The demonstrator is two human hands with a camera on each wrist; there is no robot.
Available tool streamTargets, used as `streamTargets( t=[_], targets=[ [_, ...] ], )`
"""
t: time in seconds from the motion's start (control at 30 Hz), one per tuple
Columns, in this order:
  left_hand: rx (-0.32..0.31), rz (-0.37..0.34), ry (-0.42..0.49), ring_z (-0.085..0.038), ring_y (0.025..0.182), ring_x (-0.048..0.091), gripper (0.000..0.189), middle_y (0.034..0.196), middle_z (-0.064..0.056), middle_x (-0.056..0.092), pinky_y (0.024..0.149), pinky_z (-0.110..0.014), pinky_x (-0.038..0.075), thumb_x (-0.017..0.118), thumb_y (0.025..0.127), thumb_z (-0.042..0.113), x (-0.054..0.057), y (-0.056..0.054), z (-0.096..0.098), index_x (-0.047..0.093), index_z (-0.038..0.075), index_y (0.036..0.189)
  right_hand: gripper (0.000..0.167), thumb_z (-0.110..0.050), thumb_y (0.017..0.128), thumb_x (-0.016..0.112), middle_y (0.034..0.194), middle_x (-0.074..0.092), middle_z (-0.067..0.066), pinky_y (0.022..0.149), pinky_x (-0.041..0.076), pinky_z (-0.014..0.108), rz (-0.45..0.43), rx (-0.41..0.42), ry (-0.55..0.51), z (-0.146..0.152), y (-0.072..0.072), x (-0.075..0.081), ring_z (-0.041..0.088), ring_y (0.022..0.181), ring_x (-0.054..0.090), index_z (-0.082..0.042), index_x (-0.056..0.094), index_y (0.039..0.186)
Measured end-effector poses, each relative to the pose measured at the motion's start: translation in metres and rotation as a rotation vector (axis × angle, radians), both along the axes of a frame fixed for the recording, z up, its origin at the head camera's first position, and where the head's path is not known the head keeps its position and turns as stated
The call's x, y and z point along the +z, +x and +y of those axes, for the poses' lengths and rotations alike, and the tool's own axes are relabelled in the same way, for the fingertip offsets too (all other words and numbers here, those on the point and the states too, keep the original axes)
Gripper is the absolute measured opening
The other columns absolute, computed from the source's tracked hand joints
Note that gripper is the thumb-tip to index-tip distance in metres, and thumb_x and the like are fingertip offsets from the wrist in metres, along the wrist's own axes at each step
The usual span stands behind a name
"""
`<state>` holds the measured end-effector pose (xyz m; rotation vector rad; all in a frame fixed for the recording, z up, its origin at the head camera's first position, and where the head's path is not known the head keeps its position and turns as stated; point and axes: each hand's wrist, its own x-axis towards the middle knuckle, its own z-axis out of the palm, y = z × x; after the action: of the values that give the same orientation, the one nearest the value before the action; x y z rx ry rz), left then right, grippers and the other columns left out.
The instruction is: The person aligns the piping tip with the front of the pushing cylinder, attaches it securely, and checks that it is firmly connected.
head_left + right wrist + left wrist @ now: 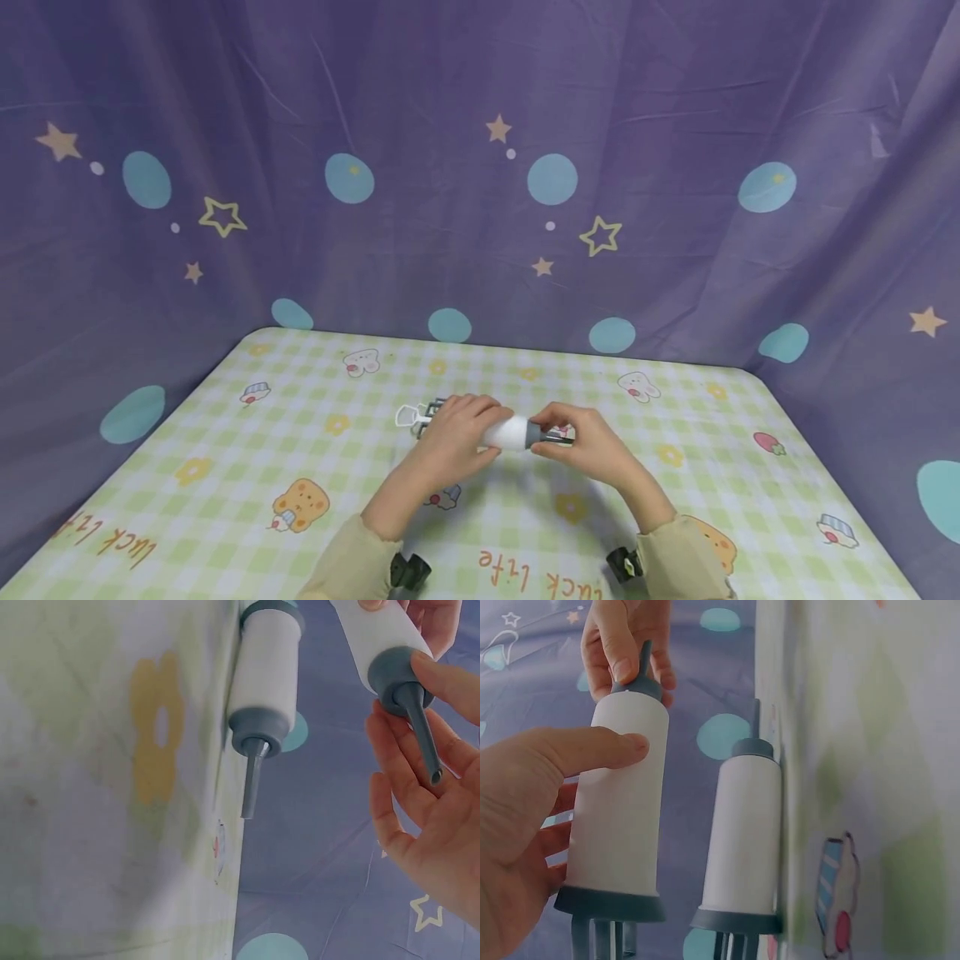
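Observation:
A pastry syringe (507, 434) with a white barrel and grey ends is held roughly level over the table. My left hand (453, 433) grips its barrel, thumb across the near side in the left wrist view. My right hand (588, 437) pinches the grey nozzle cap (401, 675) at the other end; the slim tip points out between the fingers. A second, similar syringe (746, 832) lies on the table beyond the held one. In the head view it is mostly hidden behind my hands. Handle loops (408, 417) show past my left fingers; which syringe they belong to I cannot tell.
A green-and-white checked cloth (300, 442) with cartoon prints covers the table. Its far edge meets a purple curtain (465, 225) with stars and blue dots, which also hangs along both sides. Dark wrist straps (408, 572) show below my sleeves.

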<state>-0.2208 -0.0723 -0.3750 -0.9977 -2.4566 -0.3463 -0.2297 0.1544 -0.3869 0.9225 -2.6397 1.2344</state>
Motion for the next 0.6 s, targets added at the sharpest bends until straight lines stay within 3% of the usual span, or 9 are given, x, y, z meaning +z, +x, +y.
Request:
streamTargets(
  t=[0.27, 0.6],
  targets=[
    [-0.015, -0.064, -0.047, -0.014, 0.087, 0.056, 0.040, 0.103, 0.004, 0.061, 0.076, -0.032, 0.044, 0.075, 0.071, 0.025, -0.011, 0.000, -0.005, 0.062, 0.018, 0.109, 0.023, -0.035, 0.077, 0.070, 0.090, 0.063, -0.012, 0.077, 0.049, 0.036, -0.043, 0.031, 0.016, -0.002, -0.001, -0.011, 0.006, 0.084, 0.059, -0.023, 0.064, 0.096],
    [-0.034, -0.130, -0.097, -0.013, 0.088, 0.058, 0.042, 0.102, 0.003, 0.061, 0.076, -0.030, 0.047, 0.077, 0.070, 0.029, -0.021, -0.001, -0.008, 0.063, 0.019, 0.108, 0.021, -0.025, 0.079, 0.070, 0.090, 0.065, -0.009, 0.074, 0.049, 0.031, -0.049, 0.056, 0.145, -0.006, -0.002, -0.019, 0.005, 0.083, 0.060, -0.019, 0.064, 0.098]
  ],
)
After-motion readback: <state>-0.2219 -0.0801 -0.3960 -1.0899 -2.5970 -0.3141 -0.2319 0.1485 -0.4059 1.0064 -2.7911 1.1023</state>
